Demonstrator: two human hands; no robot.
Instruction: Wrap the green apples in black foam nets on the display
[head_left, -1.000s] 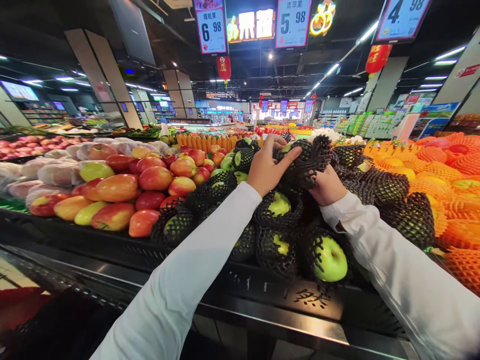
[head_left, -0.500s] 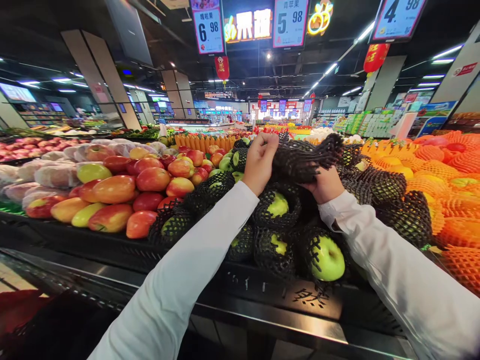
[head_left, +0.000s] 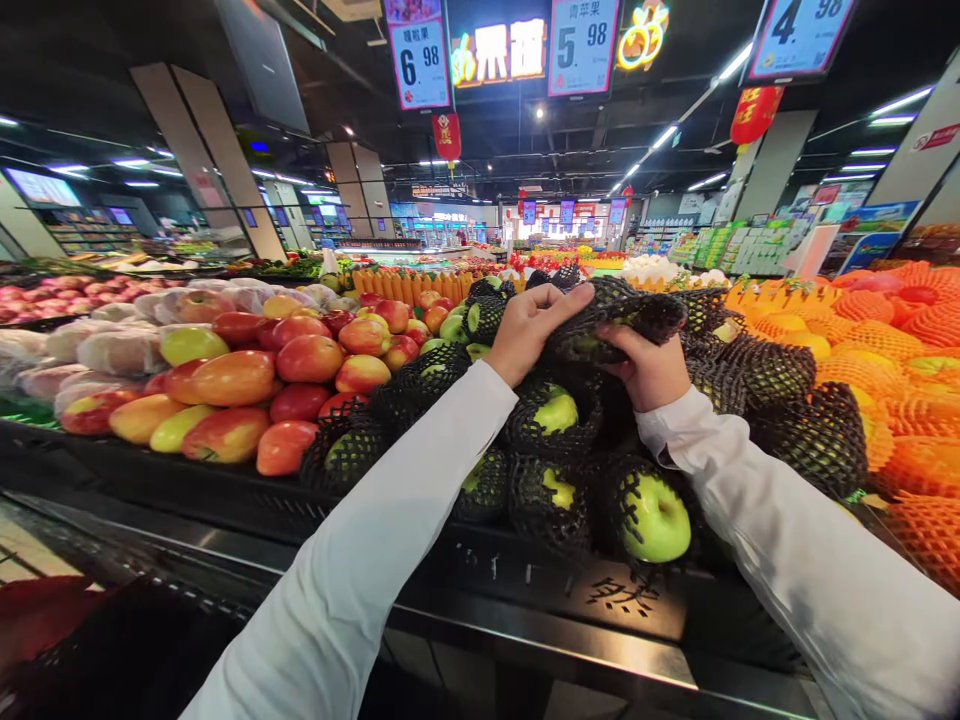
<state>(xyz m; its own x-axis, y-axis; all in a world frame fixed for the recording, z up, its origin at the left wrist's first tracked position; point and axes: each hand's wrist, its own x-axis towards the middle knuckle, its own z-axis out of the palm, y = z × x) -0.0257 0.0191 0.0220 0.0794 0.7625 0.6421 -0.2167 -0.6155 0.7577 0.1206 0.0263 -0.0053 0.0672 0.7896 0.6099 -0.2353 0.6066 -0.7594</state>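
Note:
Between my two hands, above the green apples, is a black foam net sleeve (head_left: 616, 300). My left hand (head_left: 531, 330) has its fingers closed at the sleeve's left side. The right hand (head_left: 651, 362) grips it from below, thumb laid across the front and a bunched end sticking out on the right. A dull green tint shows low between the hands, but I cannot tell whether an apple is inside. Just below lies a green apple (head_left: 556, 410) in its own black net. Nearer the front edge, another green apple (head_left: 656, 517) shows largely bare in its net.
Red and yellow apples (head_left: 236, 378) are heaped to the left, beside wrapped fruit (head_left: 116, 352). Orange-netted fruit (head_left: 919, 400) fills the right side. A metal front edge (head_left: 547, 635) runs along the display. Price screens (head_left: 581, 50) hang overhead.
The net sleeve has dropped a little and changed shape between my hands. My left fingers reach further right over it, and my right thumb now lies across its front.

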